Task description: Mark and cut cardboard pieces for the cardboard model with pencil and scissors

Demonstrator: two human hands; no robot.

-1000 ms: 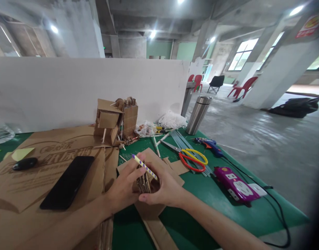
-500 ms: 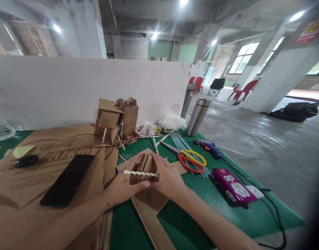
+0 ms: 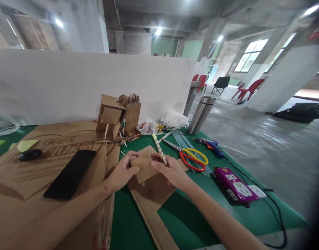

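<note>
Between both hands I hold a small brown cardboard piece, its flat face turned toward me. My left hand grips its left edge, thumb in front. My right hand pinches its right edge and also keeps a patterned pencil between the fingers, slanting up and to the left. Beneath them lies a larger cut cardboard sheet on the green table. Scissors with red and yellow handles rest just right of my right hand.
A cardboard model stands at the back near the white partition. A steel flask, glue gun, glue sticks and purple power strip are on the right. A black phone and mouse lie on cardboard at left.
The cardboard piece has turned so its flat face shows instead of its layered edges. The pencil has swung from lying across it to pointing up from my right hand.
</note>
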